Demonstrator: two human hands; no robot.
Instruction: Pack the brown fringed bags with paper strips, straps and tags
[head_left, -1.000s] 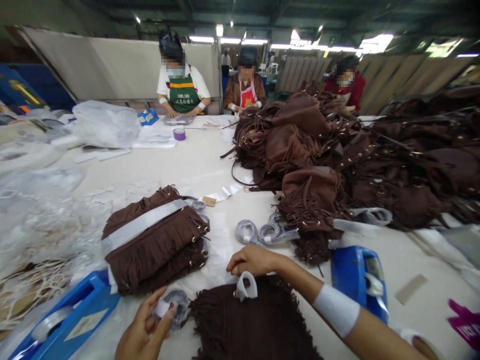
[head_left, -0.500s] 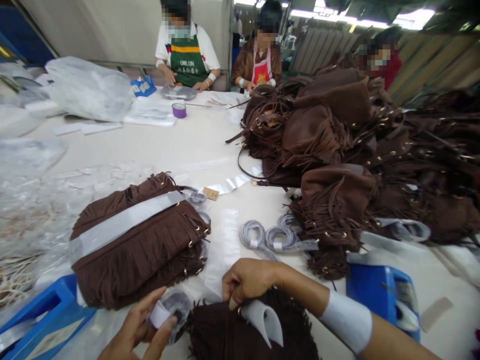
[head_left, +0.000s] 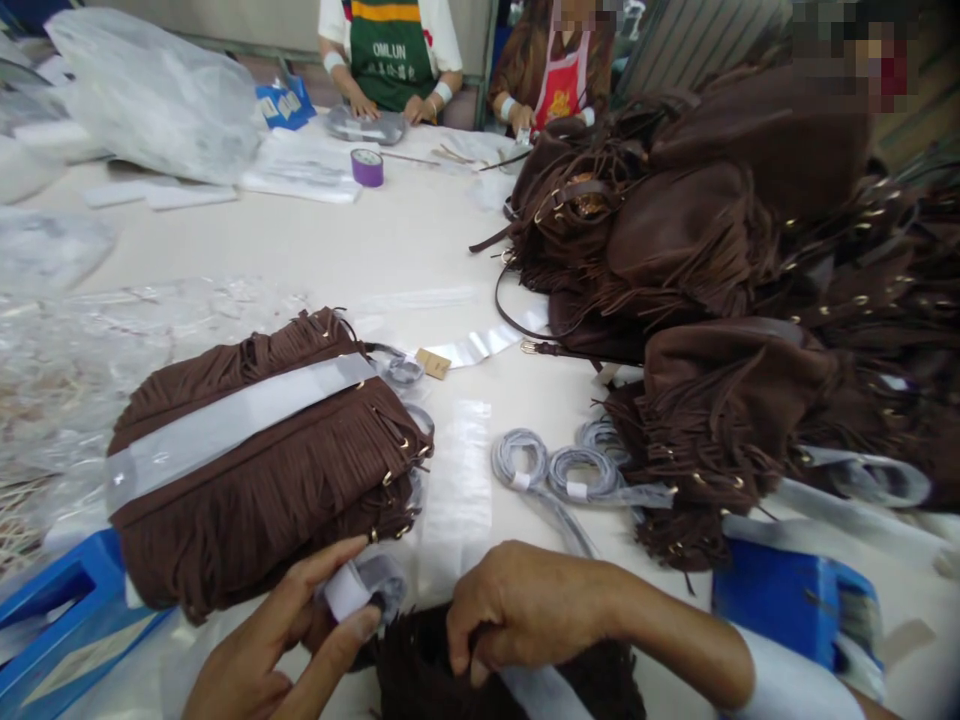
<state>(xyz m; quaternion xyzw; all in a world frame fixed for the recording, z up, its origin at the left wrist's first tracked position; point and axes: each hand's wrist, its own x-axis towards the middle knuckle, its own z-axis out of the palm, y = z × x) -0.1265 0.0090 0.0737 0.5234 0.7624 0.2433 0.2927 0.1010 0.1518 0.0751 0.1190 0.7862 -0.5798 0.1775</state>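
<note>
My left hand (head_left: 296, 640) grips a coiled strap (head_left: 382, 582) in clear plastic with a white paper band, between thumb and fingers. Just right of it, at the bottom edge, lies a dark brown fringed bag (head_left: 420, 650), partly cut off by the frame. My right hand (head_left: 517, 610) is closed over its top, fingertips pinching at the bag; the exact spot is hidden under the fingers. A translucent strip (head_left: 547, 692) sticks out below that hand. Beyond my left hand, another brown fringed bag (head_left: 300, 470) lies with a pale strip (head_left: 247, 420) across it.
Brown fringed bags (head_left: 690, 220) are piled at the right. Wrapped strap coils (head_left: 519, 460) lie mid-table beside a clear plastic sleeve (head_left: 457, 470). Blue tape dispensers (head_left: 787, 600) stand at both sides. Purple tape (head_left: 367, 168) sits farther back, near two co-workers (head_left: 390, 60).
My view has tilted down and shifted left. My right hand has turned more over the bag, and the curled strip beneath it is now mostly covered. My left hand still holds the coiled strap.
</note>
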